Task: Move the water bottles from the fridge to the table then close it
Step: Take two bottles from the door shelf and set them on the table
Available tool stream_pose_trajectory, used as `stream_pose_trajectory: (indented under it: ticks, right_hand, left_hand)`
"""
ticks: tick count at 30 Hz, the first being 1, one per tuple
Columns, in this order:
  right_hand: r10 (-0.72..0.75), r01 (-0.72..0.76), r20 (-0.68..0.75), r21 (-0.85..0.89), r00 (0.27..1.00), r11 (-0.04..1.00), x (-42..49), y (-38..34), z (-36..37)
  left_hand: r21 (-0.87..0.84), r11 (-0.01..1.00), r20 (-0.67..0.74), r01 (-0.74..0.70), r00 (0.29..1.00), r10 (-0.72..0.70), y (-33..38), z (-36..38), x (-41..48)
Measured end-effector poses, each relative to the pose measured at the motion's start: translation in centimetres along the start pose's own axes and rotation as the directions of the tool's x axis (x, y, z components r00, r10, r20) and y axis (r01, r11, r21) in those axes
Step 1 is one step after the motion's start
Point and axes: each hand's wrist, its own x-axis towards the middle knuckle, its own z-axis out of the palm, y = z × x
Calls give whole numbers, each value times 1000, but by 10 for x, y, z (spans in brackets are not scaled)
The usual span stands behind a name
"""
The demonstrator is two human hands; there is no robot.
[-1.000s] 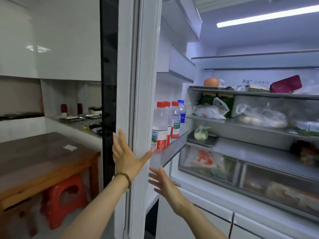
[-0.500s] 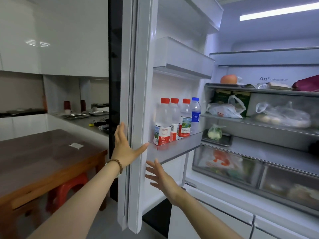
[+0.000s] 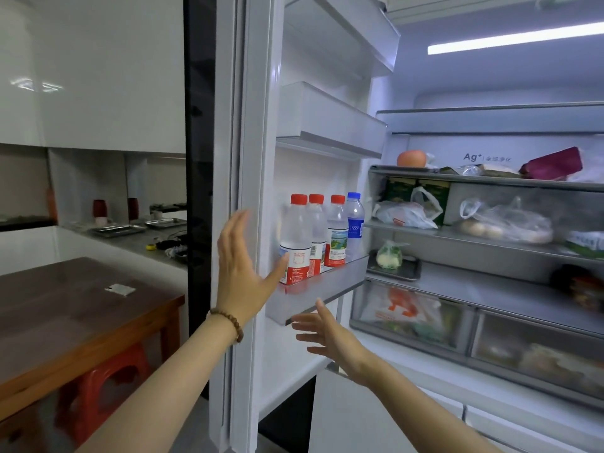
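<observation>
Right hand [image 3: 330,338] low, fingers spread, grip empty, just under the translucent grey door shelf [image 3: 327,282]. Left hand [image 3: 242,273] raised, grip also open and empty, thumb by the nearest of three red-capped clear plastic water bottles [image 3: 295,240], likely lining up a grab. Blue-capped bottle [image 3: 354,220] stands furthest back in the row. Brown wooden bench [image 3: 65,308] sits left, beyond the open white fridge door [image 3: 248,125].

Bare forearms; brown beaded bracelet [image 3: 228,323] on left wrist.

Nearest bottle's [image 3: 295,240] lower label behind the left hand [image 3: 243,273] — crisper drawer [image 3: 536,351] contents blurred, unreadable.
</observation>
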Motion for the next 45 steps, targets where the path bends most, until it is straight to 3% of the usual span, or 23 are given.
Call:
stream_pose_trajectory:
  ticks: [3, 6, 14, 19, 24, 29, 37, 40, 45]
  right_hand:
    - [-42, 44, -98, 15, 994, 999, -3, -7, -27]
    - [-124, 130, -195, 18, 973, 991, -4, -21, -51]
    - [-346, 349, -309, -47, 886, 936, 34, -67, -97]
    - [-457, 438, -220, -132, 862, 889, 82, -103, -107]
    - [-528, 510, -60, -189, 847, 839, 136, -132, -111]
    - [-562, 552, 66, -316, 824, 772, 167, -134, -115]
    - [-698, 697, -3, -38, 717, 716, 155, -106, -124]
    - [-691, 695, -74, 82, 719, 715, 151, -95, -115]
    - [-636, 666, -201, 185, 745, 722, 146, -87, -110]
  left_hand:
    - [-30, 992, 107, -123, 986, 125, 37, 9, 16]
    - [-39, 992, 199, -123, 971, 129, 57, 26, 25]
    - [64, 987, 194, 149, 968, -159, 35, 62, 51]
    - [69, 948, 175, 311, 932, -318, 18, 84, 70]
    - [69, 930, 132, 362, 920, -368, 6, 95, 84]
    - [137, 912, 178, 386, 896, -406, -2, 95, 87]
    - [56, 922, 47, 384, 921, -387, 15, 105, 69]
    - [-71, 948, -83, 310, 945, -315, 22, 115, 65]
    - [-161, 957, -167, 241, 949, -267, 45, 130, 58]
